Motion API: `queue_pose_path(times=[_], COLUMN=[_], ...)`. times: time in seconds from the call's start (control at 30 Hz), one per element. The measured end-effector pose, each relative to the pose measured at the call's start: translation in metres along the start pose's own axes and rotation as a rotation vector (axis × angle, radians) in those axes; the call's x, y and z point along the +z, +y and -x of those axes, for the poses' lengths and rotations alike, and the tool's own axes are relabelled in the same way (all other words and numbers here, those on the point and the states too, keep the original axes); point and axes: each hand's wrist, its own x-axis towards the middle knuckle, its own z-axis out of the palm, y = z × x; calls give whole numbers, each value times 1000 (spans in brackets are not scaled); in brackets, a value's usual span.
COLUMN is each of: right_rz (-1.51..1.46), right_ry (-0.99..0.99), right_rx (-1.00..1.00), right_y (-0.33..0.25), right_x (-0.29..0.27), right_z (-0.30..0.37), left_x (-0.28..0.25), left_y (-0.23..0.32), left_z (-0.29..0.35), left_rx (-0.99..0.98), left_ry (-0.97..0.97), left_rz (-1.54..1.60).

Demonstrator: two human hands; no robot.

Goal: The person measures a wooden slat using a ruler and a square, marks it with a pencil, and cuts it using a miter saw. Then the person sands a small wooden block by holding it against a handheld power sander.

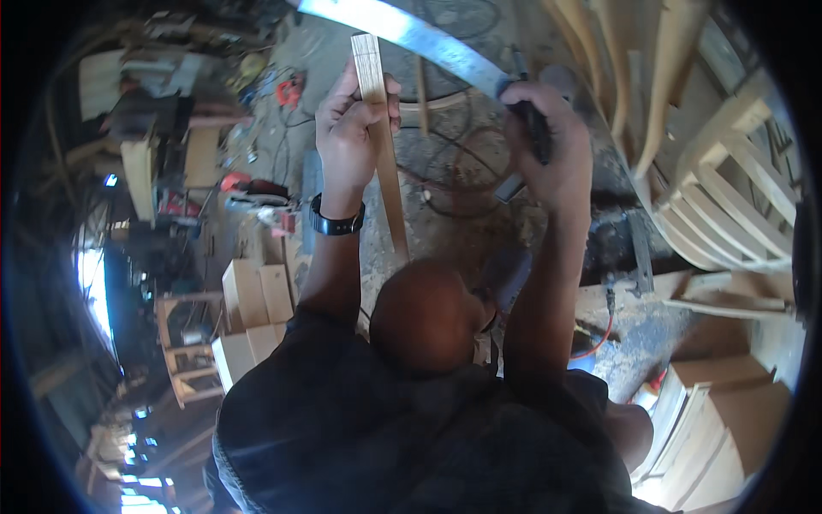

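A pale wooden strip (385,163) is gripped by the left hand (347,133), with the thumb laid across one face and the fingertips curled around the far side. The strip is held raised over the floor (330,38), its broad end pointing away from the body and its narrower end toward it. By the right hand (561,146), a long curved blade (411,34) is gripped, the fist closed around its black handle (538,128). The blade is held slantwise, just beside the strip's broad end; whether the two are touching cannot be told. A dark watch (337,224) is worn on the left wrist. Along the floor's right edge, curved wooden pieces (668,77) and a slatted wooden frame (728,197) are placed. Toward its left edge, a red-and-dark object (261,197) is seen, too blurred to be identified.
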Motion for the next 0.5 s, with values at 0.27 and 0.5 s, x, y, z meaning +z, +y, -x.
queue_pose_path(times=[0.27,0.5], right_rz=[-165,333], right_ry=[66,-190], right_rx=[174,591], right_y=[129,192], right_x=[83,136], right_z=[1,83], left_x=[-84,-162], left_y=[117,77], left_z=[115,171], left_rx=[117,-34], left_ry=[449,602], left_rz=[-413,-451])
